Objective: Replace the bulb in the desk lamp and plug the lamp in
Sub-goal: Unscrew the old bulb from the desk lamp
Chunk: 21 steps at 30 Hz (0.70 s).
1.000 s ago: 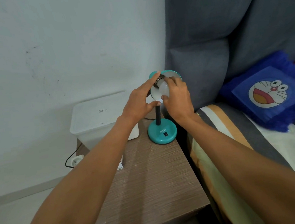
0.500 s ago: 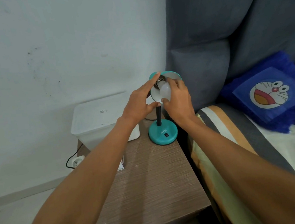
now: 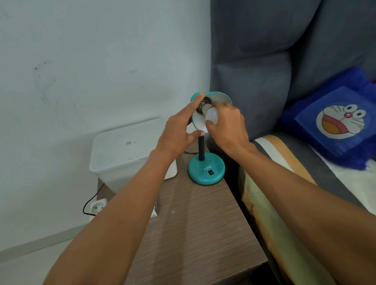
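Note:
A teal desk lamp (image 3: pixel 206 171) stands at the far right corner of the wooden bedside table (image 3: pixel 196 228). Its shade (image 3: pixel 220 96) faces me. My left hand (image 3: pixel 178 134) grips the shade's left rim between thumb and fingers. My right hand (image 3: pixel 227 125) is closed around a white bulb (image 3: pixel 210 115). The bulb's metal screw base shows outside the socket, tilted up toward it. A white socket strip (image 3: pixel 97 207) with a black cable lies on the floor by the wall, left of the table.
A white plastic lidded box (image 3: pixel 124 152) stands at the table's back left, with a small white carton edge beside my left forearm. A grey padded headboard and a bed with a striped sheet and a blue cartoon pillow (image 3: pixel 344 119) lie to the right.
The bulb has come further out of the socket, so its threaded base now shows. My right hand has shifted slightly down with it. My left hand stays on the shade.

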Available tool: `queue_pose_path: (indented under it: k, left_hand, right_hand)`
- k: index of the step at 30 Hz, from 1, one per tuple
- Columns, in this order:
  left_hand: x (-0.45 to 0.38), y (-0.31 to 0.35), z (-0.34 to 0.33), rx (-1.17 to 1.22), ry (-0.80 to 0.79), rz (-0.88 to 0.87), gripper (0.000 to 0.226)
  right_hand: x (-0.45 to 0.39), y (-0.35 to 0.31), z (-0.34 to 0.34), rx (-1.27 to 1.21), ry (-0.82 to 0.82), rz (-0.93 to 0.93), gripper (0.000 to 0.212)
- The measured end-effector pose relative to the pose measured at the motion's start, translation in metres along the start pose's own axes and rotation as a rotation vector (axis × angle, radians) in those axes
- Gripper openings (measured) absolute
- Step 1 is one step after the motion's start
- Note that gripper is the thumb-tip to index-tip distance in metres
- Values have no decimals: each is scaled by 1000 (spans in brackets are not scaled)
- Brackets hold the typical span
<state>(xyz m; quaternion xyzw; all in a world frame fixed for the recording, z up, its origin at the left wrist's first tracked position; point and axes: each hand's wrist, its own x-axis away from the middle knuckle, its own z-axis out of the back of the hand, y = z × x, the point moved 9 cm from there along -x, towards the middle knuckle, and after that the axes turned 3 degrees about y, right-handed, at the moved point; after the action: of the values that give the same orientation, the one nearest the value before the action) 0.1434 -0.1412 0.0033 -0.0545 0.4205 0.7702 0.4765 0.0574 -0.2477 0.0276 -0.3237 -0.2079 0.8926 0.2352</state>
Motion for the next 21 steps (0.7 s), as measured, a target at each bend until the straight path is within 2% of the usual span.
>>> queue_pose_path:
  k: [6, 12, 21]
  left_hand:
    - [3, 3, 2, -19, -21, 21, 105]
    - [19, 16, 23, -133, 2, 60, 117]
    - [102, 2, 80, -196, 87, 257, 104]
  right_hand:
    - [10, -1, 21, -43, 16, -20, 46]
    - [24, -8, 49, -85, 58, -36, 51]
    - [66, -46, 68, -148, 50, 9, 51]
